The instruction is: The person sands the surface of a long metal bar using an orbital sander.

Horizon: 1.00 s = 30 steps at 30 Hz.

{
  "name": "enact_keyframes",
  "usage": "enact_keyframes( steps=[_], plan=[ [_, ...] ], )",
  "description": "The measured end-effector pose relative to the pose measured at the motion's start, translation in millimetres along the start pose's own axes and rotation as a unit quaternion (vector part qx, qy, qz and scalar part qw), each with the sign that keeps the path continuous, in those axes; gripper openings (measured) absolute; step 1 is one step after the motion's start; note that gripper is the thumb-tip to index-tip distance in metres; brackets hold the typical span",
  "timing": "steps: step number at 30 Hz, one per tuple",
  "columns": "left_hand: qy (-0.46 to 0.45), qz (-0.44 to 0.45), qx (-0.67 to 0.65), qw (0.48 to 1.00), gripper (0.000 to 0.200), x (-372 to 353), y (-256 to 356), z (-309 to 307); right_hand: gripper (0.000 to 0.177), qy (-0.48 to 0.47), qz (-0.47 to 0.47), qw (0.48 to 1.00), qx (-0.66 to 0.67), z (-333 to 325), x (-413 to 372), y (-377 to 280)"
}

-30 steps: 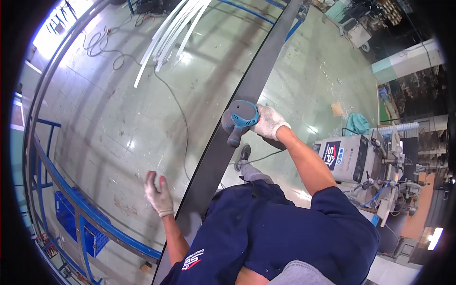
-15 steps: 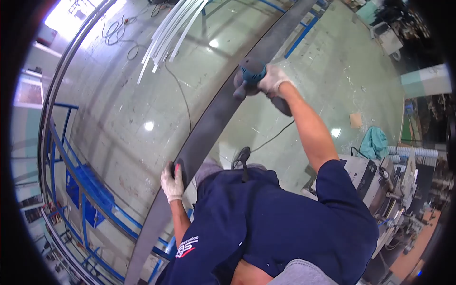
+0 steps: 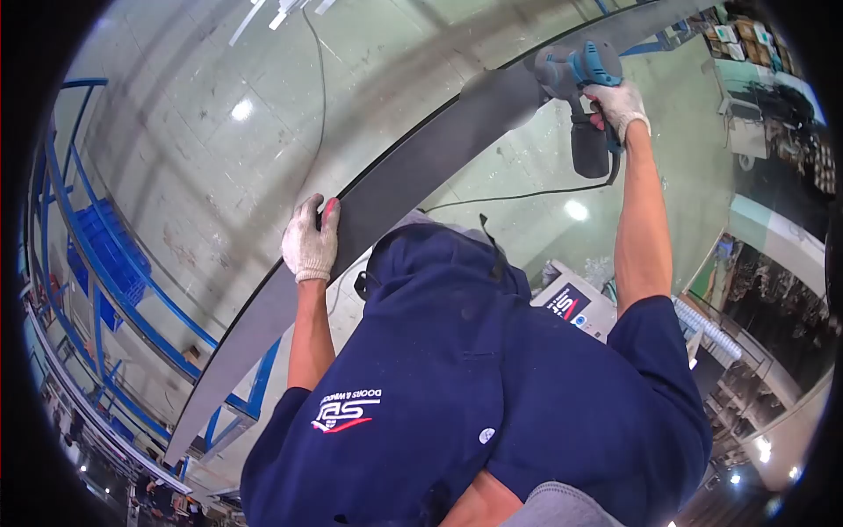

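Observation:
A long dark-grey flat strip [image 3: 404, 180] runs diagonally, its upper face smooth and matte. My right hand [image 3: 622, 104], in a white glove, is wrapped round the handle of a teal and dark-grey power sander [image 3: 562, 72] with a dark dust container [image 3: 590, 149] hanging below. The sander's head sits at the strip's upper surface, toward its far end; its underside is hidden. With thumb and fingers apart across the strip's left edge, my gloved left hand [image 3: 309, 241] grips it. Part of those fingers is hidden.
A black power cord [image 3: 518, 195] trails from the sander across the floor. Blue metal frames [image 3: 255, 386] support the strip, and a blue crate [image 3: 110, 255] lies at the left. White strips [image 3: 285, 10] lie at the top. A labelled machine [image 3: 575, 303] stands beside my right arm.
The sander and my right hand have moved farther along the strip, up and right in view. My left hand still holds the edge. The camera view has turned.

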State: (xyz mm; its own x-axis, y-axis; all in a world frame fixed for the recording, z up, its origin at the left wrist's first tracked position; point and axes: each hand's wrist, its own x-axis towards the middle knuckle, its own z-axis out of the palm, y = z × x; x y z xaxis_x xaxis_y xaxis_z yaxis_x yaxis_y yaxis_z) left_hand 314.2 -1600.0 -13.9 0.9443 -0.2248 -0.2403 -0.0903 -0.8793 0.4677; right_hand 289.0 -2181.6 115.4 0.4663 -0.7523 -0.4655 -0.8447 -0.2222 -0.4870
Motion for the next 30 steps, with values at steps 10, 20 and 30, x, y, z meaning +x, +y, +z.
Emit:
enact_keyframes(
  steps=[10,20,30],
  plan=[
    [-0.023,-0.072,0.051,0.996,0.053,7.9,4.7,6.5,0.039,-0.045,-0.159,0.985,-0.049,58.7,-115.6,5.9],
    [-0.033,-0.134,0.024,0.99,0.05,11.2,20.2,3.1,0.045,-0.074,-0.195,0.976,-0.06,45.1,-90.5,2.9],
    [0.004,-0.131,0.037,0.991,0.049,6.9,22.8,2.8,0.028,-0.014,0.016,1.0,-0.005,-35.8,49.9,-11.1]
  ],
)
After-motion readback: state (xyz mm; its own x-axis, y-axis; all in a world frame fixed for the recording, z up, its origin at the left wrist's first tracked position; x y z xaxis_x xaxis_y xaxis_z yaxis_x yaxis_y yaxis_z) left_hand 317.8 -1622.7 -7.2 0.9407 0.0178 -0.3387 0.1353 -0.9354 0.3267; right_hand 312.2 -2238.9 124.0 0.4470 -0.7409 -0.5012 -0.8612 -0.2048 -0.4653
